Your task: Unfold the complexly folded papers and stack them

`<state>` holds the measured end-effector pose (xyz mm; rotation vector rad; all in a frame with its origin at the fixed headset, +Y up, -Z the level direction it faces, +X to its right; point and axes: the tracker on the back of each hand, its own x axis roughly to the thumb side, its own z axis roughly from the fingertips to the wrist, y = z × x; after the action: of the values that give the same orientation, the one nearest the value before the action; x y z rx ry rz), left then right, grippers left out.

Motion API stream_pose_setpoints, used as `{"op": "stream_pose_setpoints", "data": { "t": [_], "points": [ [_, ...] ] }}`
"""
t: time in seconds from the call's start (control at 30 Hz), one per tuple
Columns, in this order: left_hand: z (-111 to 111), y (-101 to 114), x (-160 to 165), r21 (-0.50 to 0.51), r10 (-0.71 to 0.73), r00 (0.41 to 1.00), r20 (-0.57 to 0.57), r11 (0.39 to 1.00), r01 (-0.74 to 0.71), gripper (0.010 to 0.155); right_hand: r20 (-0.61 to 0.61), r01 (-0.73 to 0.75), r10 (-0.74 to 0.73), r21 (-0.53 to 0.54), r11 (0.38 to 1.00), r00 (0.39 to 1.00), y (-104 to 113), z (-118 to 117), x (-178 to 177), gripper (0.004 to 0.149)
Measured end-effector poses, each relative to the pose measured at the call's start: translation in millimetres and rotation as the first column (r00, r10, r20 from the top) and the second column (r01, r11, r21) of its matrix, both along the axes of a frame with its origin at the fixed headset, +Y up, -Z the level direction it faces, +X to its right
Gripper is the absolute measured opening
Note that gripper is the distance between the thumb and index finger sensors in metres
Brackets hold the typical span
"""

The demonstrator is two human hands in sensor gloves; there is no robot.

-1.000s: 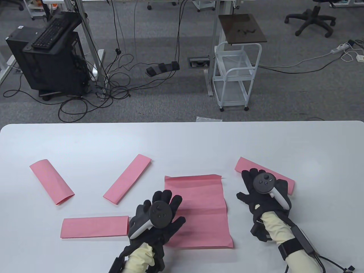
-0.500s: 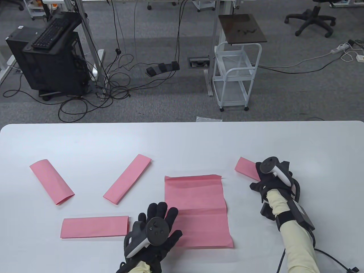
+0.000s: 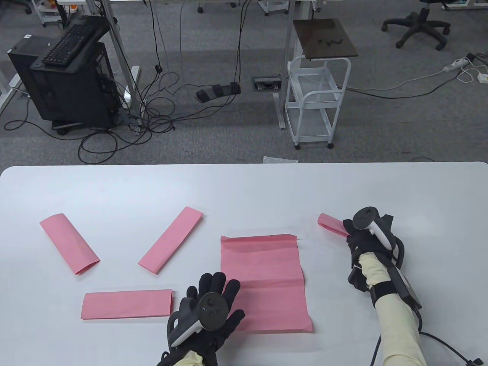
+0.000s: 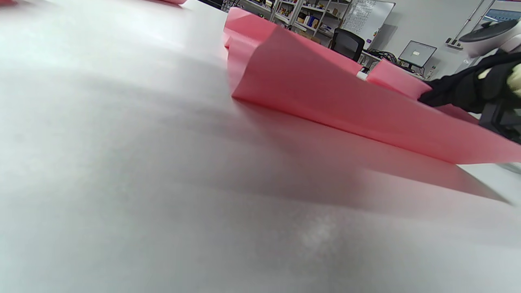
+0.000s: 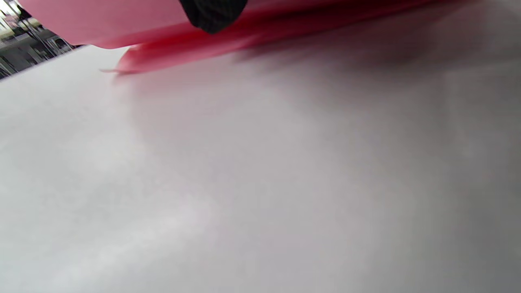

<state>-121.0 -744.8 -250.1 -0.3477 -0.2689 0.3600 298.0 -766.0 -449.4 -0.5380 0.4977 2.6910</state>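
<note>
On the white bench (image 3: 244, 190), 3 folded pink strips (image 3: 69, 243) lie at left, untouched. The left hand (image 3: 207, 305) rests flat, fingers straight, on the near-left corner of the unfolded sheet (image 3: 267, 282). At right, the right hand (image 3: 366, 236) grips a 4th folded strip (image 3: 329, 223), lifting it; next, opening it likely calls for both hands.
</note>
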Motion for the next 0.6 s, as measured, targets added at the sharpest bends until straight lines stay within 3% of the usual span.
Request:
{"op": "stream_pose_setpoints", "data": {
  "t": [0.1,0.17,0.3,0.37,0.43,0.47,0.53,0.6],
  "points": [
    [0,-1,1,-0.006,0.008,1.000,0.005,1.000,-0.008,0.069,-0.042,0.088,-0.084,0.092,0.992,0.996,12,5,-6,0.052],
    [0,-3,1,-0.023,0.016,1.000,0.005,1.000,-0.016,0.069,-0.070,0.224,-0.215,0.171,0.959,0.974,22,11,-13,0.052],
    [-3,2,3,-0.023,0.066,0.998,0.009,0.998,-0.066,0.069,-0.222,0.543,-0.497,0.275,0.794,0.839,45,34,-31,0.052],
    [-9,8,6,-0.010,0.124,0.992,0.003,0.992,-0.124,0.070,-0.292,0.706,-0.643,0.271,0.655,0.708,50,48,-44,0.052],
    [-17,15,11,-0.012,0.206,0.979,0.000,0.979,-0.206,0.072,-0.345,0.853,-0.781,0.230,0.468,0.521,50,64,-58,0.052],
    [-21,19,15,-0.012,0.256,0.967,0.000,0.967,-0.256,0.073,-0.357,0.899,-0.826,0.204,0.387,0.436,49,70,-64,0.052],
    [-30,25,22,-0.019,0.345,0.939,0.000,0.938,-0.345,0.075,-0.369,0.978,-0.907,0.110,0.175,0.204,46,86,-82,0.053],
    [-37,28,27,-0.040,0.432,0.902,-0.003,0.901,-0.432,0.079,-0.364,0.999,-0.930,0.025,0.045,0.051,44,99,-96,0.053]
  ]
}}
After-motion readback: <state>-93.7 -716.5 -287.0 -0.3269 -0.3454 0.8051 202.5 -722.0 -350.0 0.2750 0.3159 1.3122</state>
